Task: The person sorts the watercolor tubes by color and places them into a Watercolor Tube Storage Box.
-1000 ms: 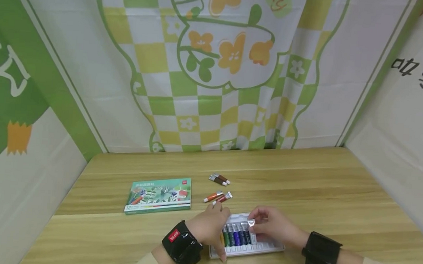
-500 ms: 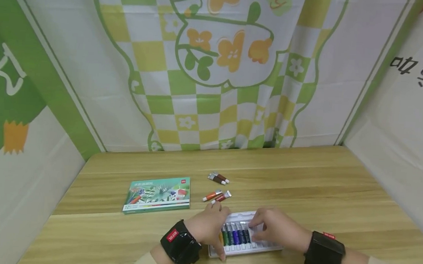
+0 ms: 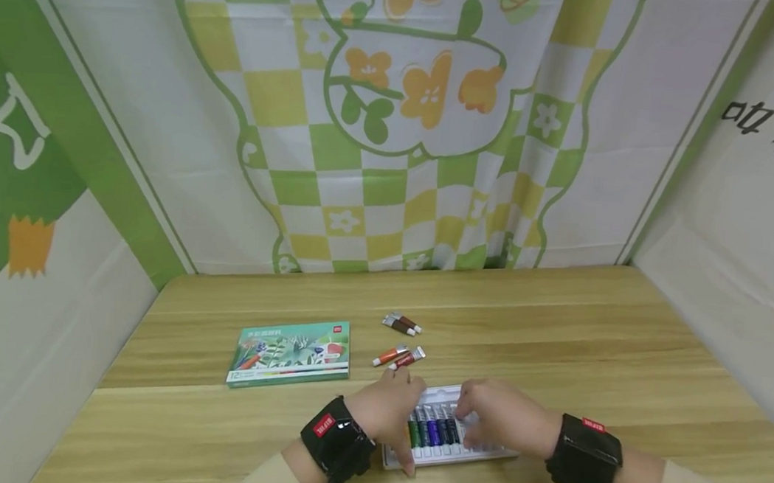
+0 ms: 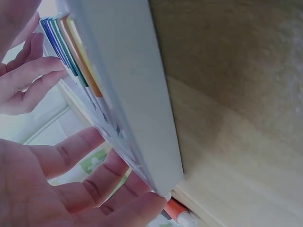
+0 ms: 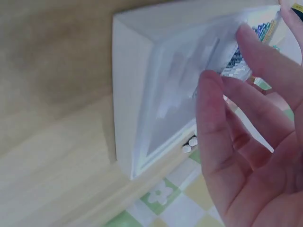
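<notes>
A white plastic paint tray (image 3: 440,463) lies near the table's front, holding a row of small paint tubes (image 3: 433,433), green through purple to dark blue. My left hand (image 3: 386,411) grips the tray's left end, thumb at the near edge and fingers at the far edge. Over the middle of the tray, my right hand (image 3: 505,417) has its thumb and fingers bent around a white paint tube (image 3: 460,429) beside the dark ones; the fingers partly hide it. In the right wrist view, the tray's right part (image 5: 165,104) shows bare slots.
Behind the tray lie an orange tube (image 3: 389,355) and a red tube (image 3: 409,358). Two brown tubes (image 3: 402,324) are farther back. A flat green paint box (image 3: 290,355) rests to the left on the wooden table (image 3: 555,318). Printed curtains enclose the back and sides.
My right hand has lowered the white tube from above the tray into the row beside the dark tubes. The left hand keeps its hold on the tray.
</notes>
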Tool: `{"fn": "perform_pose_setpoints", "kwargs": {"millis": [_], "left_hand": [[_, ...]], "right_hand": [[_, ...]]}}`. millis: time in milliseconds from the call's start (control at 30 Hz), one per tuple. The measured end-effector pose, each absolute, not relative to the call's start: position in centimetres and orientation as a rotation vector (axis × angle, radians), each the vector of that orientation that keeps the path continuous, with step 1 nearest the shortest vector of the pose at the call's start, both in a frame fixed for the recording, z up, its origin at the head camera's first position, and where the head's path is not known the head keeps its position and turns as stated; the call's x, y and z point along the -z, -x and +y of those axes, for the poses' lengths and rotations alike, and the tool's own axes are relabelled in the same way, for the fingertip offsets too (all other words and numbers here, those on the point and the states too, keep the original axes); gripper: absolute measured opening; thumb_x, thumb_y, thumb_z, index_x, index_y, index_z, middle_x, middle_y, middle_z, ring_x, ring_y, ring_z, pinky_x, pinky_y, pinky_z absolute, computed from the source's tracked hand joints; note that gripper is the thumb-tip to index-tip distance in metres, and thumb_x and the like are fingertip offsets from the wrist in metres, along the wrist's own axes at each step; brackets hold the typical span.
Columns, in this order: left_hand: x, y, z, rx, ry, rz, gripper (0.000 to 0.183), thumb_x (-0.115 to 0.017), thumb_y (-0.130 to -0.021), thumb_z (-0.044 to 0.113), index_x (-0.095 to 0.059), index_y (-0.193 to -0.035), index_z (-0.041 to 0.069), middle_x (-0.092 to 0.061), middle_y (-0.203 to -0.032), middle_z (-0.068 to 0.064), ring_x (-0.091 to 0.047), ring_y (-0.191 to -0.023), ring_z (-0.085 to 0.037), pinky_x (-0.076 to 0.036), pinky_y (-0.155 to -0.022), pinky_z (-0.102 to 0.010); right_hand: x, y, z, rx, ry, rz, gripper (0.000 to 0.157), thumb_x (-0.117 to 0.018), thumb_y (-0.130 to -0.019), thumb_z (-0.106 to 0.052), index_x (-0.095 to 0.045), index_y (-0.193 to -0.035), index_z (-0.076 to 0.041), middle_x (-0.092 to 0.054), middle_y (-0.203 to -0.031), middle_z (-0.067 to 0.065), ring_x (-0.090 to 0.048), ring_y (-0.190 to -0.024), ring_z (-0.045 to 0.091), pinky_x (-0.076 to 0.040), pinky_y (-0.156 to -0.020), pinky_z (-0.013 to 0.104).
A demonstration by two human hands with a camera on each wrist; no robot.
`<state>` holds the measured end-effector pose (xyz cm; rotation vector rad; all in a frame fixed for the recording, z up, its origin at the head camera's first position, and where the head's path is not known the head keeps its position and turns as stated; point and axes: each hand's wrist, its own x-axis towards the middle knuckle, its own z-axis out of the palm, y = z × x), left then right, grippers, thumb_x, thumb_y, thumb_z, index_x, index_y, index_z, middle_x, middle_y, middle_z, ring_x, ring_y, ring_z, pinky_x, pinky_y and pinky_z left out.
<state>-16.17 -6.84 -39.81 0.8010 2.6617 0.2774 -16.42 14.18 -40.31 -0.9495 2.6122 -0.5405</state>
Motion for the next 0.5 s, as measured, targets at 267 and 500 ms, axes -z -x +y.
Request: {"fn": "perform_pose_setpoints", "kwargs": {"millis": [267, 500], "left_hand": [[40.8, 16.5, -7.7, -0.365, -0.833, 2.643, 0.107, -0.094, -0.046, 0.048, -0.048, -0.135, 0.011, -0.051, -0.123, -0.008, -0.046, -0.112, -0.022, -0.046, -0.094, -0.036], [41.1, 16.6, -8.0, -0.389, -0.828, 2.630, 0.108, -0.092, -0.048, 0.050, -0.046, -0.138, 0.012, -0.050, -0.126, -0.007, -0.044, -0.115, -0.022, -0.044, -0.098, -0.037]], "right_hand": [[39.9, 16.7, 14.2, 0.496, 0.958, 2.600, 0.029, -0.083, -0.070, -0.016, -0.075, -0.098, -0.011, -0.066, -0.094, -0.002, -0.059, -0.080, 0.009, -0.052, -0.072, 0.027], [40.2, 17.1, 14.8, 0.605, 0.966, 2.565, 0.027, -0.080, -0.074, -0.013, -0.074, -0.100, -0.010, -0.067, -0.097, -0.002, -0.058, -0.079, 0.006, -0.051, -0.069, 0.024]]}}
